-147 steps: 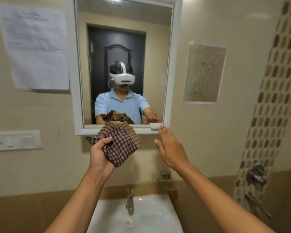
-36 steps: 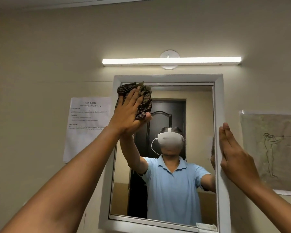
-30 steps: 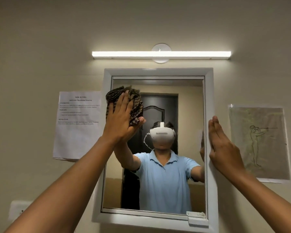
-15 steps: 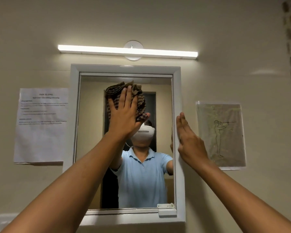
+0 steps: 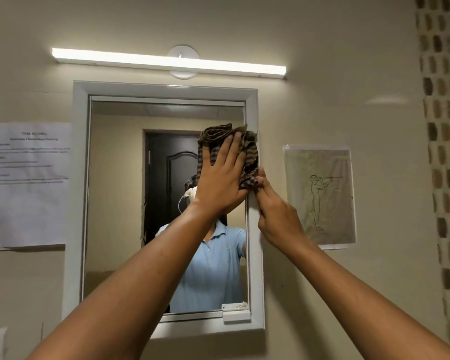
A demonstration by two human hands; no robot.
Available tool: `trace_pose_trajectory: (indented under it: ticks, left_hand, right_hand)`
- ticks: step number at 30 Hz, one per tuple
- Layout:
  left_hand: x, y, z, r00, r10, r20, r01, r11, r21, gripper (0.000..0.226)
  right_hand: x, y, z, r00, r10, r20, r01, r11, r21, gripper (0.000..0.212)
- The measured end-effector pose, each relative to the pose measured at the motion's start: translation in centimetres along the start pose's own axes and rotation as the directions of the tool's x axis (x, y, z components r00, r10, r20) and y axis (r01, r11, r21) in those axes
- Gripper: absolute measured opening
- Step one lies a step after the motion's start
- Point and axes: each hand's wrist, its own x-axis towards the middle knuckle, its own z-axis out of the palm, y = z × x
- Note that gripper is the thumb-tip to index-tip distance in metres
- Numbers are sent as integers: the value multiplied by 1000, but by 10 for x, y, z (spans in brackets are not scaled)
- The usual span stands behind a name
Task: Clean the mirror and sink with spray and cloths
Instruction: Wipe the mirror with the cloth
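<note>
A white-framed mirror (image 5: 115,203) hangs on the beige wall. My left hand (image 5: 218,178) presses a bunched brown checked cloth (image 5: 250,157) flat against the glass near the mirror's upper right edge, fingers straight and spread. My right hand (image 5: 276,211) rests against the mirror's right frame just below the cloth, fingertips touching the cloth's lower corner. The sink and any spray bottle are out of view.
A tube light (image 5: 166,62) is mounted above the mirror. A printed paper sheet (image 5: 27,183) is taped to the wall on the left, a drawing in a plastic sleeve (image 5: 320,196) on the right. A small white latch (image 5: 235,311) sits at the mirror's lower right corner. Mosaic tiles (image 5: 444,152) run down the far right.
My left hand has swept the cloth rightwards across the glass, from the upper left to the right edge. My right hand stayed on the right frame and now meets the cloth.
</note>
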Motion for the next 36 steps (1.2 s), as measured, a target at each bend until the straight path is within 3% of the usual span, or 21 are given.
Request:
trace_pose_trajectory:
  ticks: [3,9,20,27,36]
  left_hand:
    - [-18,8,2,1000,9,7,-9,1000,-23,80]
    - [-66,25,8,997,28,67,-27,999,-28,79]
    - [-110,21,14,978,165,126,-159,986,-58,81]
    - [-50,-16,-6,992,79,102,-77,997,-20,83]
    - [-42,-98,-19,999,-39,18,39,998,47,78]
  right_hand:
    - [-6,1,-1,1000,-7,8,7,1000,9,65]
    - [-14,0,-2,997,26,72,-29,999,35,83]
    - [-26,-14,-4,991,63,118,-67,997,29,73]
    - [-26,-14,9,992,94,88,-91,995,-36,94]
    - [-26,-14,15,995,90,52,-89,996,-24,96]
